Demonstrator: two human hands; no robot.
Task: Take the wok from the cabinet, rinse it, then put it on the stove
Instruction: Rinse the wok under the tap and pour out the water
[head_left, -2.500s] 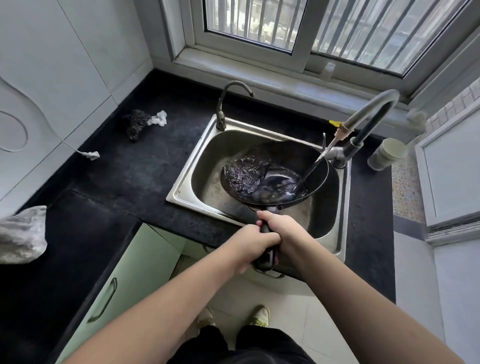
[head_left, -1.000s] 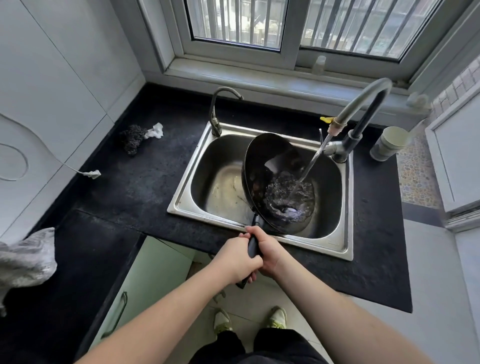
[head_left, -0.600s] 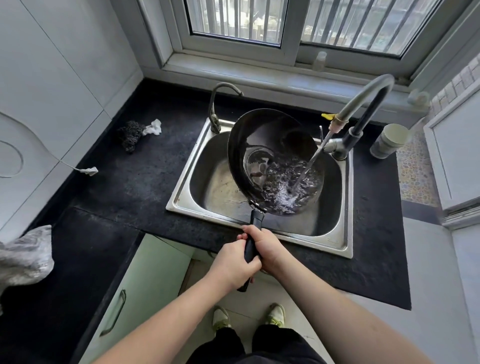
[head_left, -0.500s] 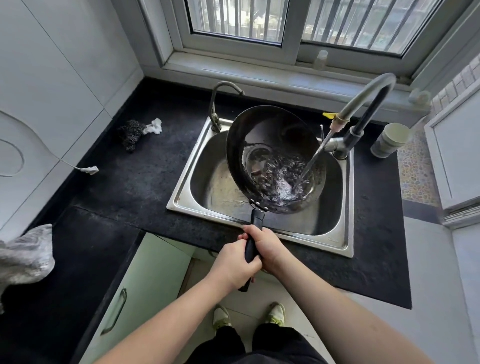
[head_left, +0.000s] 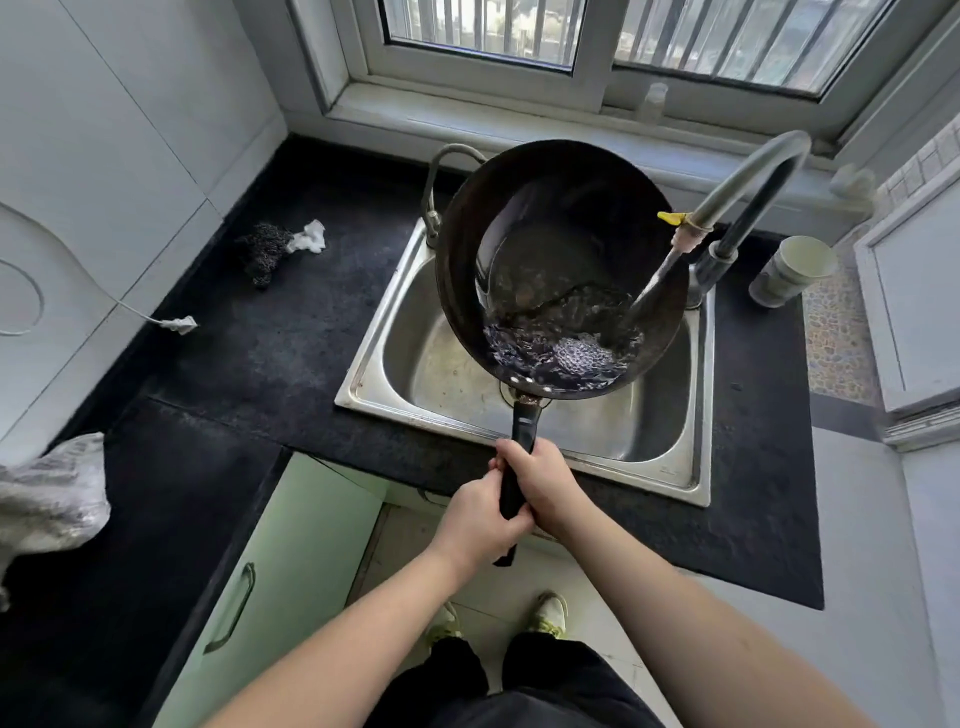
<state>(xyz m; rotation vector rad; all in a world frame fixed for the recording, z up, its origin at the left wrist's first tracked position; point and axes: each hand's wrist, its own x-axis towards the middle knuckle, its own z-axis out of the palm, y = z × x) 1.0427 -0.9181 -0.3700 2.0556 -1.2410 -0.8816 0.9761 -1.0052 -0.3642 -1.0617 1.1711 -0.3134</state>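
The black wok (head_left: 550, 244) is held tilted above the steel sink (head_left: 395, 332), its far rim raised toward the window. Water from the curved grey faucet (head_left: 748, 176) streams into it and pools, bubbling, in its low near side. Its black handle (head_left: 523, 426) points toward me. My right hand (head_left: 543, 480) grips the handle higher up, and my left hand (head_left: 478, 522) grips it just below, both fists wrapped round it.
A smaller tap (head_left: 441, 182) stands at the sink's back left. A dark scrubber with a white scrap (head_left: 270, 247) lies on the black counter (head_left: 260, 364). A cup (head_left: 792, 270) stands right of the faucet. A crumpled bag (head_left: 47, 499) sits far left. A green cabinet door (head_left: 280, 571) hangs open below.
The wok has been swung from lying low in the sink to tilted up and raised toward the window, with the water swirling to its near side. Both hands kept their hold on the handle.
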